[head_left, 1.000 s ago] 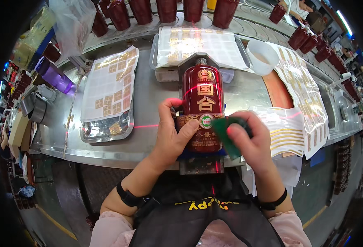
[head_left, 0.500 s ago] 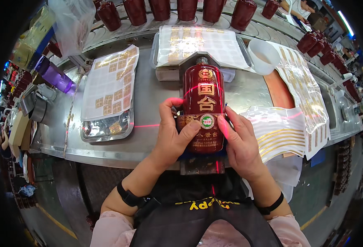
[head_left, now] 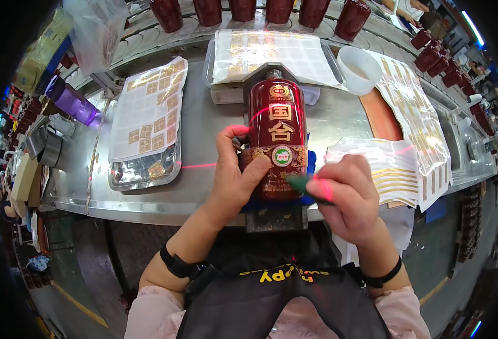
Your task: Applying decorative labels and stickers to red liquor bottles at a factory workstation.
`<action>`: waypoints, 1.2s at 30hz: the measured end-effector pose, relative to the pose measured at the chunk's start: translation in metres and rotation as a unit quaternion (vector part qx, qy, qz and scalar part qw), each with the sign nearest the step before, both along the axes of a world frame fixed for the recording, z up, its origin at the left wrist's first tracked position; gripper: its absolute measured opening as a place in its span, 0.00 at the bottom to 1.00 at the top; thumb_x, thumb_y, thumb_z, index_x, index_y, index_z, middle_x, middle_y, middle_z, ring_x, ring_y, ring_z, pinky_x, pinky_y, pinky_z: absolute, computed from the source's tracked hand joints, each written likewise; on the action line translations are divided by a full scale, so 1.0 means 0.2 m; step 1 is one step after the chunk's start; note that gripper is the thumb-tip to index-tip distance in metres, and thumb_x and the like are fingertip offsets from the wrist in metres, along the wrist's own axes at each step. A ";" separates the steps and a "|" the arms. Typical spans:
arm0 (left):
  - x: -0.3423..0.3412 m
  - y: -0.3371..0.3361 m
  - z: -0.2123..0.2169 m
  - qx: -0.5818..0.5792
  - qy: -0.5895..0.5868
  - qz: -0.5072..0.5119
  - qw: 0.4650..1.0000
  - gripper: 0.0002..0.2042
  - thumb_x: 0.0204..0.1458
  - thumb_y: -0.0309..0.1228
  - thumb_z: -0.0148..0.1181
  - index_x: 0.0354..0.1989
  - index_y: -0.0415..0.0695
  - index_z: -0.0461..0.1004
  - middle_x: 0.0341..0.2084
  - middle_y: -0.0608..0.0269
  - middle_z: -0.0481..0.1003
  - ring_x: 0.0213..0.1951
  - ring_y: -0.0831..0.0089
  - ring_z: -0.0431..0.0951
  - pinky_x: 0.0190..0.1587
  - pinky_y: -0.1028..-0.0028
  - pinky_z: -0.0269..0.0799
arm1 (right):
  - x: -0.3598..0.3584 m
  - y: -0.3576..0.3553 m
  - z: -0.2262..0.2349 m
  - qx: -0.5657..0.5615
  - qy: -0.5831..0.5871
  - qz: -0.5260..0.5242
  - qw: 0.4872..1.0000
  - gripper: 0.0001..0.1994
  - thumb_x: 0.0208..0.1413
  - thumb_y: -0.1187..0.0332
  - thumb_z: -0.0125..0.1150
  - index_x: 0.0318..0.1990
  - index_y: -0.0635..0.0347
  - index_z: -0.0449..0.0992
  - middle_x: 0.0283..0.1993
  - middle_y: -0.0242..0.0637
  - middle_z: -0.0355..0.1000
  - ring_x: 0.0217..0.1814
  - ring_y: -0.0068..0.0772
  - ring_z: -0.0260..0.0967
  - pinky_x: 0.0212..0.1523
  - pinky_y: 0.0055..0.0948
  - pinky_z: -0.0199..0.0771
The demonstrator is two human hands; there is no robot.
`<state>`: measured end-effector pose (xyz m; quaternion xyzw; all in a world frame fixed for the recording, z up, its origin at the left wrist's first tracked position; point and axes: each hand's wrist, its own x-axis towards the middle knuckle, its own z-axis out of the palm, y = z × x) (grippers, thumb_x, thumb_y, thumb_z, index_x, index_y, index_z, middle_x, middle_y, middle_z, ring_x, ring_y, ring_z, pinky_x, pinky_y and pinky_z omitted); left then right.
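Across the whole view runs a long steel workbench point(head_left: 204, 121), its near edge curving past the person's apron. Along the far edge of the workbench stands a row of dark red bottles point(head_left: 243, 8), with more of them toward the far right corner. At the far middle lies a shallow tray covered by a sheet of gold labels point(head_left: 274, 51); a second steel tray point(head_left: 147, 164) sits toward the left end, with a sheet of square gold stickers point(head_left: 150, 107) draped over it. Long strips of gold-printed backing paper point(head_left: 413, 116) trail off the right end, and a stack of white sheets with gold bands point(head_left: 393, 169) lies just beside the right hand. A white bowl point(head_left: 359, 68) stands near the far right, a purple bottle point(head_left: 71, 101) near the left end.

At the near edge, in the middle, a dark red bottle with gold characters point(head_left: 274, 141) lies on its back on a blue-padded stand point(head_left: 274, 212), neck pointing away. The left hand point(head_left: 235, 178) curls against the bottle's left flank, thumb pressed onto the lower label band beside a small round seal point(head_left: 282, 156). The right hand point(head_left: 345, 195) is closed in a loose fist around a small green scraper-like tool point(head_left: 301, 183), its tip just beside the bottle's lower right edge. A thin red laser line point(head_left: 201, 165) crosses bench and bottle.
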<state>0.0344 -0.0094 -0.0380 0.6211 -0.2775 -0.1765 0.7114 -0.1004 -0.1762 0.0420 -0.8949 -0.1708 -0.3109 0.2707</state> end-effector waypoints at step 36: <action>-0.01 0.05 0.01 -0.024 0.009 -0.072 0.997 0.43 0.49 0.43 0.69 0.65 0.42 0.45 0.55 0.52 0.61 0.56 0.67 0.64 0.60 0.67 0.59 | -0.05 -0.03 -0.24 -0.077 0.111 -0.094 0.986 0.30 0.41 0.80 0.57 0.57 0.55 0.72 0.62 0.52 0.64 0.58 0.53 0.65 0.58 0.43 0.66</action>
